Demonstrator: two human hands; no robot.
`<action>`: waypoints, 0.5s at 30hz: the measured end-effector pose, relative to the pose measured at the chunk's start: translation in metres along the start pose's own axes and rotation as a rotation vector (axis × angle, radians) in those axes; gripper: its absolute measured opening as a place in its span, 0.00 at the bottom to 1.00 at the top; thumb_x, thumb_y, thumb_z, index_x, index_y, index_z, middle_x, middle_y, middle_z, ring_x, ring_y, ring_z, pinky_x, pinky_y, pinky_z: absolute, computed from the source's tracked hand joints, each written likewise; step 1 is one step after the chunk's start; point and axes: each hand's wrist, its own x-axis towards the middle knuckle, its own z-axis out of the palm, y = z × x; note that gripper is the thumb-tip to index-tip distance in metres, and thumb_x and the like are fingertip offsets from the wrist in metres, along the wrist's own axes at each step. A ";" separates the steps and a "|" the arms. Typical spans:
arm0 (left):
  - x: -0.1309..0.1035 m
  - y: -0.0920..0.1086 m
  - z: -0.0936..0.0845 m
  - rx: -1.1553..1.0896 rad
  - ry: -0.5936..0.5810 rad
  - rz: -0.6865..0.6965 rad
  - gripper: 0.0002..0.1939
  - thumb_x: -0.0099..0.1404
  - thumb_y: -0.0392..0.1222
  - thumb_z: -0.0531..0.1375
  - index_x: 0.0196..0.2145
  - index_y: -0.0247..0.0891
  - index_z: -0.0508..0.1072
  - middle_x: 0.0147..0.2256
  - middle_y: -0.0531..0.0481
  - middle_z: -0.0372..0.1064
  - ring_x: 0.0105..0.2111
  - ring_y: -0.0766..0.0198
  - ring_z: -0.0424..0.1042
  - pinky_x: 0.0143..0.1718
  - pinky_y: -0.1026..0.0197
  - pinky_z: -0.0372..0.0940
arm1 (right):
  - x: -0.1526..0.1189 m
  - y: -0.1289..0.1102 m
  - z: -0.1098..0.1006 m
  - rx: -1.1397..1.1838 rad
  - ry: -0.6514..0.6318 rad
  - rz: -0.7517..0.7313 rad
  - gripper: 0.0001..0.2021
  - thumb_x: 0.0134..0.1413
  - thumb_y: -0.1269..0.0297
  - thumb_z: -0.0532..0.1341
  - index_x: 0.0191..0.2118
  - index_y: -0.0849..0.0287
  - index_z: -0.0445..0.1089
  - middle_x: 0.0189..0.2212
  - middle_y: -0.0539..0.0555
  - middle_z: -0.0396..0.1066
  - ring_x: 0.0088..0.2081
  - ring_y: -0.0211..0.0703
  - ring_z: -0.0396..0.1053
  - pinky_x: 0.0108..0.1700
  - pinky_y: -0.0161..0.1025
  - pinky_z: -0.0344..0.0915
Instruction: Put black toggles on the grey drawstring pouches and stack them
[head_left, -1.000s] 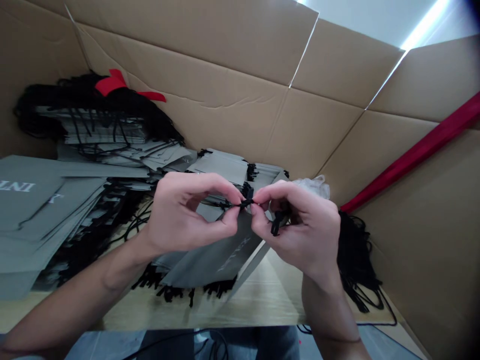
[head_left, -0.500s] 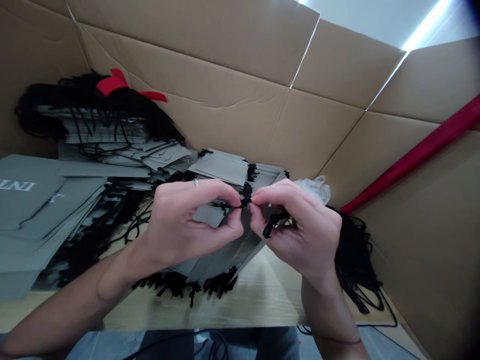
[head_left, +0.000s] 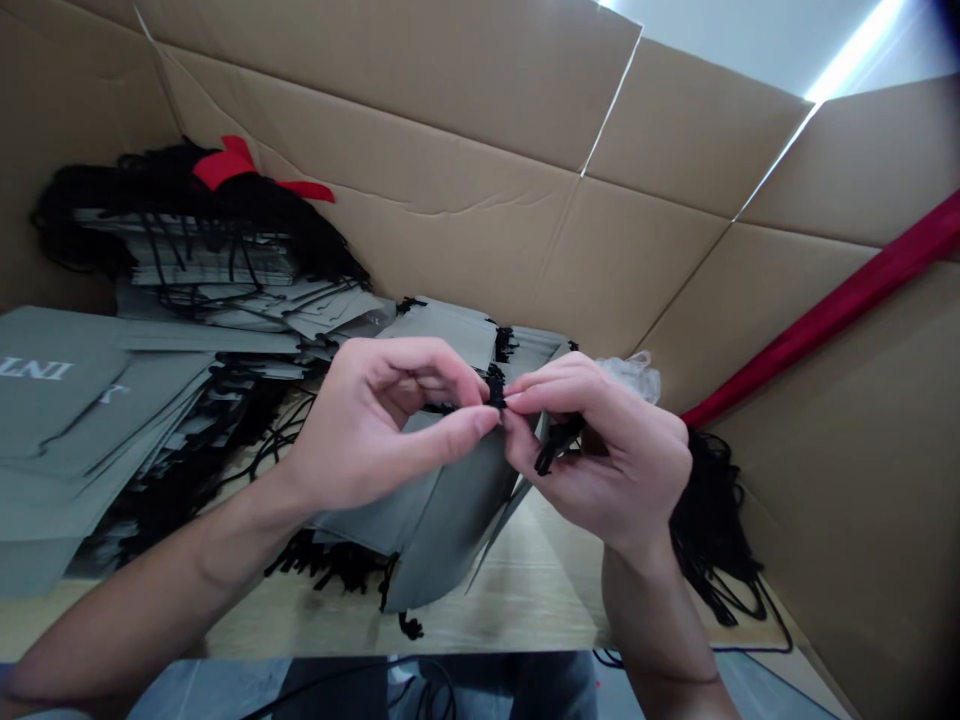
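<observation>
Near the centre of my view, a black cord (head_left: 496,385) sits between my hands. My right hand (head_left: 611,465) pinches it between thumb and forefinger, the other fingers curled, and a black loop (head_left: 555,447) pokes out across that palm. My left hand (head_left: 360,430) has thumb and forefinger at the cord from the nine o'clock side; whether they grip it, I cannot tell. A grey sheet (head_left: 450,545) slants down below them toward six o'clock, above the worktop (head_left: 544,590). Stacked sheets (head_left: 67,420) lie at nine, a red strip (head_left: 225,168) at ten, clear plastic (head_left: 637,378) at three, just beyond my right hand, and a black bundle (head_left: 712,525) at four.
</observation>
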 end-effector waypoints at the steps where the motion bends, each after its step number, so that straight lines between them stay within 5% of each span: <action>1: 0.000 0.000 0.001 -0.048 0.011 -0.043 0.11 0.60 0.30 0.77 0.39 0.39 0.84 0.35 0.53 0.84 0.34 0.67 0.83 0.38 0.71 0.79 | 0.000 0.000 -0.001 -0.007 0.000 -0.013 0.12 0.59 0.83 0.71 0.41 0.60 0.78 0.38 0.54 0.83 0.38 0.41 0.78 0.42 0.41 0.77; 4: 0.000 0.000 0.003 -0.055 0.052 -0.095 0.12 0.62 0.32 0.79 0.42 0.39 0.86 0.37 0.52 0.86 0.37 0.65 0.87 0.42 0.70 0.82 | 0.000 -0.002 -0.005 -0.038 -0.043 0.052 0.11 0.60 0.82 0.71 0.41 0.58 0.79 0.38 0.53 0.82 0.39 0.41 0.77 0.43 0.42 0.77; 10: -0.003 -0.007 0.006 0.176 0.086 0.073 0.10 0.65 0.31 0.76 0.42 0.42 0.87 0.39 0.52 0.87 0.38 0.63 0.87 0.45 0.64 0.85 | 0.002 -0.007 -0.014 0.109 -0.094 0.507 0.03 0.65 0.69 0.71 0.42 0.56 0.78 0.33 0.48 0.78 0.30 0.37 0.73 0.29 0.35 0.68; 15: -0.006 -0.009 0.008 0.243 0.088 0.130 0.12 0.65 0.32 0.76 0.45 0.44 0.88 0.40 0.51 0.88 0.39 0.62 0.87 0.45 0.63 0.85 | 0.006 -0.005 -0.016 0.172 -0.162 0.549 0.02 0.65 0.68 0.71 0.39 0.57 0.79 0.31 0.48 0.78 0.29 0.36 0.74 0.27 0.31 0.67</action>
